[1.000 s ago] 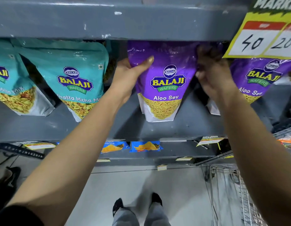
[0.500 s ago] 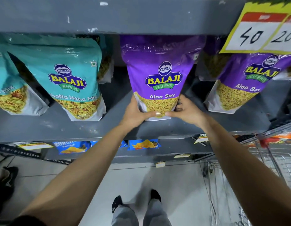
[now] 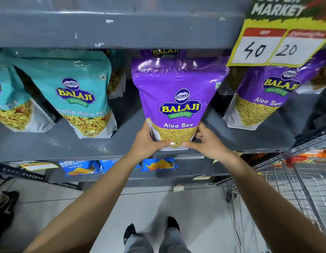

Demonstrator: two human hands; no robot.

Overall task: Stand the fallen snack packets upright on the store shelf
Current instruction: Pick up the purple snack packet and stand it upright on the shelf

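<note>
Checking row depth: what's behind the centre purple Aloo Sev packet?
Behind the Aloo Sev packet, held at its base by left hand and right hand, another purple packet's top shows. The rest is covered.

A yellow price tag [image 3: 279,46] hung from the upper shelf edge, showing 40 and 20. A wire trolley [image 3: 293,190] stood at the right, on the pale tiled floor [image 3: 195,212].

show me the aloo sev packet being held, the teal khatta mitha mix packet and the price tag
aloo sev packet [image 3: 178,99]: head view, front logo
khatta mitha mix packet [image 3: 76,94]: head view, front logo
price tag [image 3: 279,50]: head view, white number panel
</note>
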